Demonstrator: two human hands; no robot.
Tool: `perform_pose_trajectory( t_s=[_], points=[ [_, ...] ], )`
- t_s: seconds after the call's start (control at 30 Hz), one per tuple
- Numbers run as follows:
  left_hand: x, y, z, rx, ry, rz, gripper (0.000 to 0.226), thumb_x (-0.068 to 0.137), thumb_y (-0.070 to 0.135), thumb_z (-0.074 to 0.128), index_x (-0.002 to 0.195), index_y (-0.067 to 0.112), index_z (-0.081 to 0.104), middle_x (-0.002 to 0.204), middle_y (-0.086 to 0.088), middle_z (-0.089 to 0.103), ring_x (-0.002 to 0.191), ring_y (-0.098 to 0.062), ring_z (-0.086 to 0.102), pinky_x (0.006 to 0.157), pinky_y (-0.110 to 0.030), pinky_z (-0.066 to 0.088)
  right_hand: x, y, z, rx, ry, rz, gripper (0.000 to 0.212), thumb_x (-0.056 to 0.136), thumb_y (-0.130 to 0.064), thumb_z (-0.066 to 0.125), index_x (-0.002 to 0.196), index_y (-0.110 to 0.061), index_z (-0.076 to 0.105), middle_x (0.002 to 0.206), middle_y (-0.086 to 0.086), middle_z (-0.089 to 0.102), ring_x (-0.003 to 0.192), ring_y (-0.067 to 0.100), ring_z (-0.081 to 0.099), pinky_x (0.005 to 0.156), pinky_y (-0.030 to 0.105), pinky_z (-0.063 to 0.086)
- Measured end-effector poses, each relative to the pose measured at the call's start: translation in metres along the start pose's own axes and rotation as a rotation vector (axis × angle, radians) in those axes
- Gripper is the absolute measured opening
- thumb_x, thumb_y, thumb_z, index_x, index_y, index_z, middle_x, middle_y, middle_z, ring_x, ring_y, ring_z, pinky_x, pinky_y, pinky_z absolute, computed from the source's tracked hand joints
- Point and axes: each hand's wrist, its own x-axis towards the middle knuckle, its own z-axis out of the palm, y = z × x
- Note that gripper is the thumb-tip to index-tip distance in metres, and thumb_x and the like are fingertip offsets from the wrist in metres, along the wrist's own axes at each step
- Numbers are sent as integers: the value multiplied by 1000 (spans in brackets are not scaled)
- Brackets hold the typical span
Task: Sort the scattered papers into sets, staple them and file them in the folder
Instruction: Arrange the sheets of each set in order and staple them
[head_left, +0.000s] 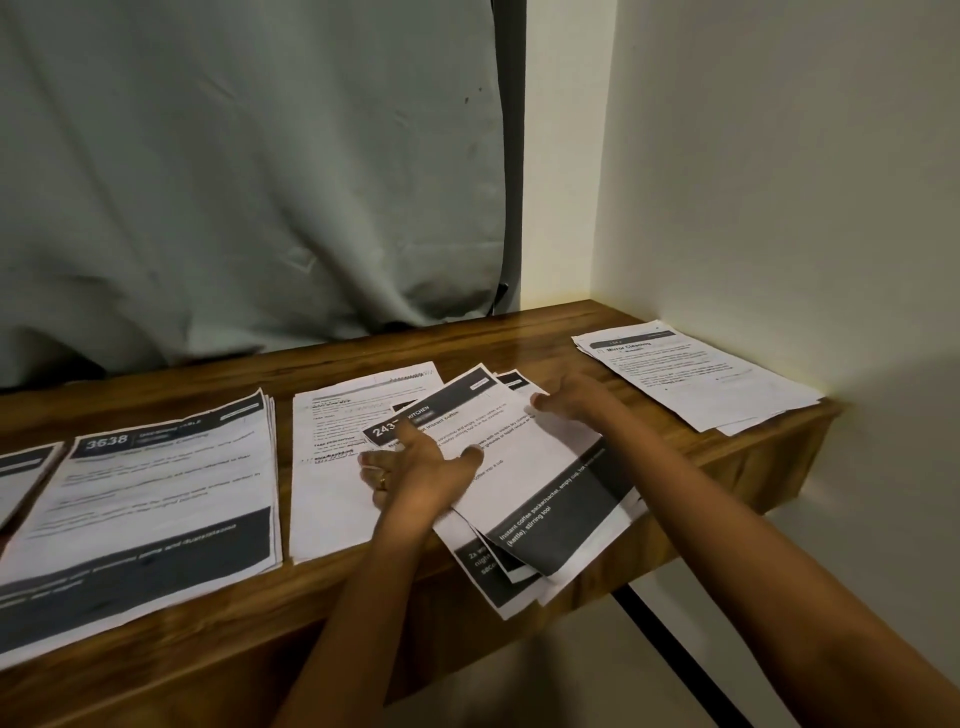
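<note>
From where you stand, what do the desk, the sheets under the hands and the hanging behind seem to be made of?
Desk: wood or wood veneer with a glossy varnish; brown grain and a sheen show.
Sheets: thin matte printed paper; they fan out loosely with slim layered edges.
Hanging: probably woven cloth, grey-green and dull; it falls in soft folds and creases.

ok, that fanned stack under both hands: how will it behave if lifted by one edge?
Likely floppy: the fanned stack is thin loose sheets, and its near end overhangs the table. It would probably slide apart, since the sheets lie splayed and no staple shows. Likely light for its size: only a few sheets show.
</note>
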Motion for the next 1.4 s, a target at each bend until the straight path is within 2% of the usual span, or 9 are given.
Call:
perform_pose_trajectory(
  t_s=[0.1, 0.2, 0.47, 0.73, 0.83, 0.93, 1.1, 1.17, 1.4],
  points=[
    [-7, 4, 8, -6, -10, -13, 89, 83, 43, 69, 143, 17, 9, 154, -30, -14, 145, -43, -6, 117, -52, 16, -7, -6, -1, 20, -45, 47, 49, 88, -40, 65, 121, -5, 56, 121, 13, 57, 110, 26, 52, 86, 33, 42],
    [-10, 10, 14, -8, 4, -8, 88, 83, 41, 69, 143, 17, 10, 153, -31, -12, 144, -43, 1, 116, -51, 20, -13, -12, -1, 31, -84, 46, 55, 87, -32, 69, 131, -6, 50, 137, 13, 50, 125, 30, 45, 99, 35, 39],
    [-8, 22, 10, -95, 66, -59, 78, 84, 31, 70, 138, 15, 17, 151, -26, 10, 133, -42, 30, 106, -46, 36, -20, -7, -5, -32, -142, 86, 47, 94, -11, 57, 138, 0, 42, 143, 15, 42, 132, 33, 38, 107, 38, 33],
    [20, 16, -6, -537, 96, -148, 78, 84, 4, 64, 140, 12, 10, 122, -11, 52, 105, -27, 56, 90, -43, 53, -18, 0, -19, 171, -86, 137, 53, 97, -14, 54, 143, 0, 32, 149, 15, 35, 135, 37, 35, 107, 41, 34],
    [31, 22, -14, -624, 38, 1, 51, 89, 2, 55, 135, 7, 34, 118, -4, 62, 100, -24, 63, 84, -37, 56, -15, -1, -34, 359, -38, 134, 52, 95, -14, 57, 140, 1, 37, 146, 14, 41, 131, 39, 40, 108, 43, 36],
    [39, 49, -27, -599, 95, 272, 33, 92, 3, 47, 123, 8, 58, 122, -4, 64, 105, -25, 64, 93, -41, 52, -10, -5, -54, 570, 51, 56, 39, 94, -13, 58, 130, 2, 51, 134, 16, 54, 119, 34, 52, 102, 45, 43],
    [42, 109, -57, -533, 203, 612, 24, 99, 14, 44, 122, 9, 50, 125, -6, 60, 109, -23, 60, 93, -39, 51, -15, -27, -90, 1013, 309, -171, 25, 96, -6, 52, 120, -6, 59, 115, 7, 65, 94, 22, 63, 77, 31, 53],
    [45, 118, -60, -507, 199, 729, 25, 101, 17, 43, 124, 9, 43, 126, -6, 59, 108, -22, 60, 89, -38, 53, -16, -32, -95, 1052, 380, -251, 26, 97, -9, 51, 121, -10, 58, 117, 4, 65, 100, 23, 63, 83, 34, 54],
    [57, 71, -22, -595, 140, 738, 38, 100, 31, 44, 132, 15, 33, 127, -4, 57, 107, -18, 62, 78, -25, 56, -18, -3, -52, 975, 398, -304, 27, 99, -21, 49, 125, -15, 51, 123, 1, 60, 107, 21, 60, 79, 30, 54]
  ],
)
